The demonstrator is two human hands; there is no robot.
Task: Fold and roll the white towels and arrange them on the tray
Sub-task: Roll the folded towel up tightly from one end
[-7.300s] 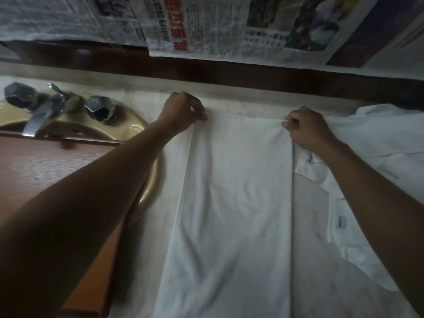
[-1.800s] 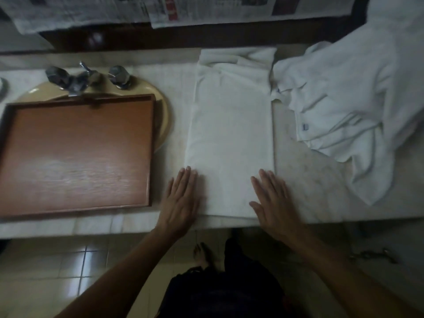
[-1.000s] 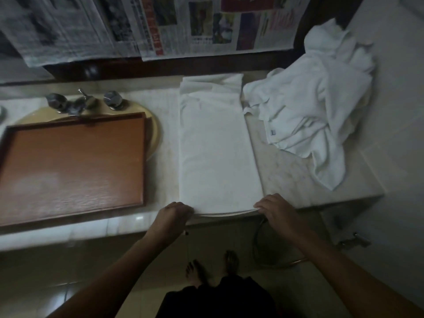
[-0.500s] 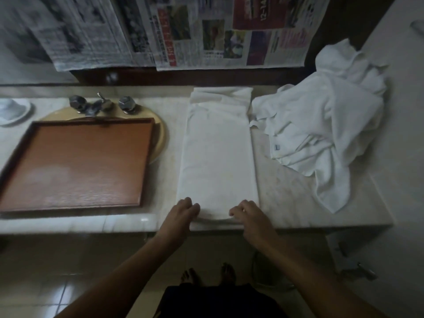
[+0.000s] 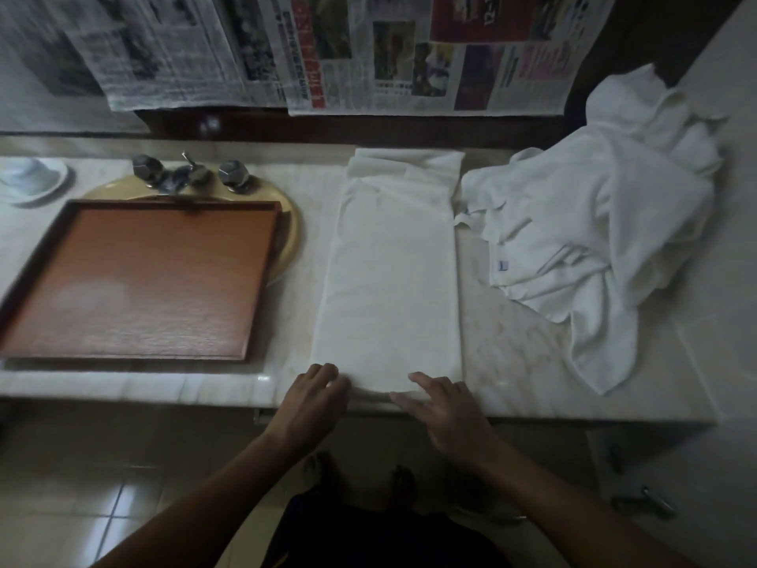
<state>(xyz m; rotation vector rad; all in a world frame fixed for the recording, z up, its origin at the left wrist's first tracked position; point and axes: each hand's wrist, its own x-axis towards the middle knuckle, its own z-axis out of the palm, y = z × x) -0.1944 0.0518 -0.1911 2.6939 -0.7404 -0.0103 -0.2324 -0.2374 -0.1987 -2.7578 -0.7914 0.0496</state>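
Note:
A white towel point(image 5: 393, 276) folded into a long strip lies on the marble counter point(image 5: 524, 354), running from the back wall to the front edge. Its near end is turned up into a small roll. My left hand point(image 5: 313, 399) grips the left end of that roll with curled fingers. My right hand point(image 5: 444, 407) presses on the right end, its fingers spread over the cloth. The brown wooden tray point(image 5: 135, 280) sits to the left with nothing on it. A heap of loose white towels point(image 5: 590, 223) lies to the right.
The tray lies over a yellow sink point(image 5: 288, 223) with a chrome tap point(image 5: 186, 174) behind it. A white dish point(image 5: 30, 178) stands at far left. Newspaper sheets point(image 5: 327, 47) hang on the back wall. Tiled floor and my feet show below the counter edge.
From holding the towel's far corners, my hands came to its near end, smoothed it flat, then lifted the edge and turned it over into the start of a roll.

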